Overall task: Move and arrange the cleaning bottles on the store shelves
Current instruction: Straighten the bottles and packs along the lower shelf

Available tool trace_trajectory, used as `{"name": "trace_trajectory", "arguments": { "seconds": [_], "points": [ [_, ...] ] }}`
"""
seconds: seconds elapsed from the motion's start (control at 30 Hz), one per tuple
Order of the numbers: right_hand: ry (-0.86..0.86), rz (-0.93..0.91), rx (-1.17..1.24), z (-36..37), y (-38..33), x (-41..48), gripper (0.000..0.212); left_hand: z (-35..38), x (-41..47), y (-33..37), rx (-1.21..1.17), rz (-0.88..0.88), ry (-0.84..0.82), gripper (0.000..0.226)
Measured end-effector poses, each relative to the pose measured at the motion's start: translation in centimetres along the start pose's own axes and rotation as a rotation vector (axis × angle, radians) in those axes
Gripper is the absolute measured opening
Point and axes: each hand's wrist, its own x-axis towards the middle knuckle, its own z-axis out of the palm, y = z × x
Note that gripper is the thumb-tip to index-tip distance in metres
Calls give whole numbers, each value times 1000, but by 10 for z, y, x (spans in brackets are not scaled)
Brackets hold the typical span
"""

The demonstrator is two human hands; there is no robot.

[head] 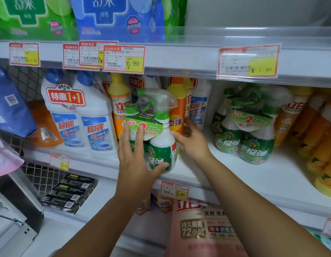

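A green-and-white spray cleaner twin pack [162, 134] stands upright near the front edge of the middle shelf [207, 164]. My left hand [135, 160] wraps its front, fingers spread up over the label and thumb on the lower right bottle. My right hand [193, 140] presses against the pack's right side from behind. A matching green twin pack [248, 138] stands further right on the same shelf. Behind the held pack are orange and yellow bottles [176, 108], partly hidden.
White toilet cleaner twin bottles [79, 115] stand just left of the held pack. Orange-yellow bottles [313, 138] lean at the far right. Price tags line the shelf above [124, 59]. A pink detergent bag [203, 229] and black boxes [68, 193] sit below.
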Motion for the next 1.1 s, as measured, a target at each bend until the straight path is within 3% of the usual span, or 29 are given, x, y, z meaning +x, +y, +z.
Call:
{"name": "trace_trajectory", "arguments": {
  "seconds": [0.1,0.23,0.37,0.53,0.8,0.97,1.1],
  "points": [
    [22,-11,-31,-13,-2,-11,57,0,-2,4,50,-7,24,106],
    [67,-10,-44,-55,0,-44,54,3,-9,31,110,204,75,91],
    [103,27,-104,-108,3,-76,53,20,-20,66,2,356,-62,79],
    [169,41,-216,-157,2,-106,47,51,-32,101,-167,359,-361,74],
    [234,74,-291,-202,6,-141,49,98,-47,157,-366,269,-669,83],
    [414,97,-335,-205,7,-148,73,116,-54,179,-475,271,-691,82],
    [559,75,-393,-211,12,-156,68,121,-56,184,-525,293,-729,73]
  ]
}}
